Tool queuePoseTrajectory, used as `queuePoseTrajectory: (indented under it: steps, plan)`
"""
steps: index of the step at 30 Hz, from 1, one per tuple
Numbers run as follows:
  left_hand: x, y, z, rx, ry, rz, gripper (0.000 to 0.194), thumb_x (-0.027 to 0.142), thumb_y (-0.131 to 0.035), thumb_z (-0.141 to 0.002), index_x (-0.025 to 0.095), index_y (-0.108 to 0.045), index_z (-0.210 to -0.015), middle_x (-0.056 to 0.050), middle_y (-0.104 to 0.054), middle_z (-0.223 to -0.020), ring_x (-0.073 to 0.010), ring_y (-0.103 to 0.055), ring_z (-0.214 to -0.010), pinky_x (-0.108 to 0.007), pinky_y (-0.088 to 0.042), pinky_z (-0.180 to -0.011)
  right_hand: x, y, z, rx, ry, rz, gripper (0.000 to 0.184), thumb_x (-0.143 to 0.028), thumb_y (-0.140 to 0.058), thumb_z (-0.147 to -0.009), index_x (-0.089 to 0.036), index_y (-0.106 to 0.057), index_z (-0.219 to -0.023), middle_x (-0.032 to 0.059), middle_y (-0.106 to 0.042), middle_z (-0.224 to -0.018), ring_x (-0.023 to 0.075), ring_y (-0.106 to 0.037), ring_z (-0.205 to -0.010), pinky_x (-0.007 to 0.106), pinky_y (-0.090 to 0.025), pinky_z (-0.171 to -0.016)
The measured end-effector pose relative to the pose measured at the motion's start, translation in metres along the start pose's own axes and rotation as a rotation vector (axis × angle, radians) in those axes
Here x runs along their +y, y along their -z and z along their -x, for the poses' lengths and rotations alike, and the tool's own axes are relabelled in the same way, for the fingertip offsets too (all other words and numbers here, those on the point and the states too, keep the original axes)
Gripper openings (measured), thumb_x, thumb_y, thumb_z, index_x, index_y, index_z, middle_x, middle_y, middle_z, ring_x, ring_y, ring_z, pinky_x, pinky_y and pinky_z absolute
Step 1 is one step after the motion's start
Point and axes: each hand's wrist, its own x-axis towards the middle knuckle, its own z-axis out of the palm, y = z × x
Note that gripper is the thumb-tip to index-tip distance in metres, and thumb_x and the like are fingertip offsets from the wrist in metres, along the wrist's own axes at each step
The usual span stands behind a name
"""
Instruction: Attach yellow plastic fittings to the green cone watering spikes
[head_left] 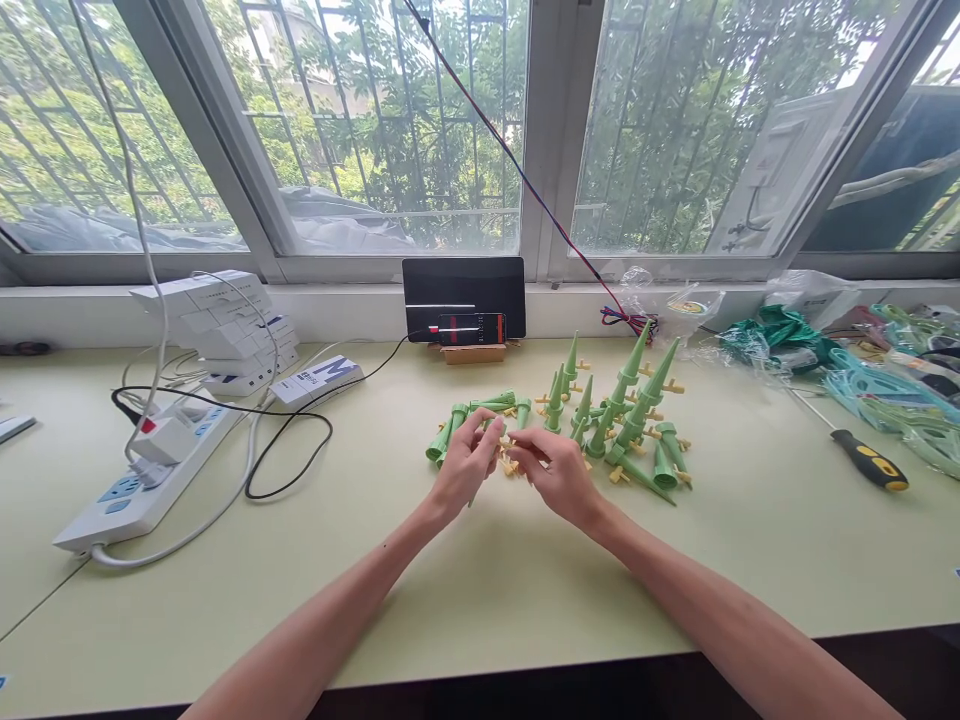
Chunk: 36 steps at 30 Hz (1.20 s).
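My left hand is closed around a green watering spike; only its thin tip shows below the palm, the rest being hidden by my fingers. Close beside it, my right hand pinches with thumb and forefinger at a small yellow valve, mostly covered by the fingertips. Loose yellow valves lie on the table just behind and between the hands. Past my left hand, several green spikes lie in a heap. To the right, several spikes with yellow valves stand upright, while others lie on their sides.
A phone leans on a black tablet at the sill. On the left are a power strip, looping cables and stacked white boxes. A screwdriver and bagged green and blue items lie at the right.
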Motion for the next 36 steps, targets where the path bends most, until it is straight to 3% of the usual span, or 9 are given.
queuePoseTrajectory:
  steps: [8, 15, 27, 36]
  plan:
    - [0.0026, 0.0014, -0.0008, -0.009, 0.036, 0.042, 0.031, 0.05, -0.059, -0.087, 0.021, -0.049, -0.08, 0.006, -0.041, -0.052, -0.0083, -0.035, -0.046, -0.021, -0.028, -0.043, -0.0002, 0.0041, -0.0031, -0.023, -0.009, -0.011, 0.03, -0.038, -0.047, -0.099, -0.018, -0.068, -0.094, 0.0005, -0.063, -0.065, 0.012, -0.057, -0.053, 0.024, -0.047, -0.054]
    - [0.0022, 0.0047, -0.0038, 0.011, 0.092, 0.085, 0.035, 0.053, -0.059, -0.086, 0.021, -0.046, -0.079, 0.006, -0.041, -0.054, -0.0064, -0.032, -0.044, -0.02, -0.027, -0.042, -0.0024, 0.0061, -0.0061, -0.03, 0.058, 0.057, 0.025, -0.038, -0.051, -0.097, -0.019, -0.067, -0.098, 0.0048, -0.068, -0.083, 0.015, -0.061, -0.071, 0.026, -0.051, -0.065]
    - [-0.0028, 0.0029, -0.0032, -0.005, -0.052, -0.112, 0.03, 0.052, -0.055, -0.09, 0.022, -0.05, -0.086, 0.006, -0.039, -0.051, -0.009, -0.037, -0.044, -0.023, -0.028, -0.044, -0.0043, 0.004, -0.0029, -0.086, -0.013, 0.045, 0.034, -0.035, -0.04, -0.1, -0.02, -0.049, -0.071, -0.0019, -0.052, -0.057, 0.0124, -0.048, -0.052, 0.025, -0.04, -0.055]
    - [-0.004, 0.002, -0.0022, -0.015, -0.054, -0.094, 0.03, 0.052, -0.056, -0.089, 0.022, -0.052, -0.088, 0.007, -0.04, -0.05, -0.0087, -0.037, -0.044, -0.022, -0.03, -0.044, 0.0025, 0.0015, -0.0008, -0.106, -0.058, 0.013, 0.037, -0.036, -0.036, -0.101, -0.021, -0.043, -0.069, -0.005, -0.041, -0.051, 0.0106, -0.039, -0.046, 0.024, -0.034, -0.052]
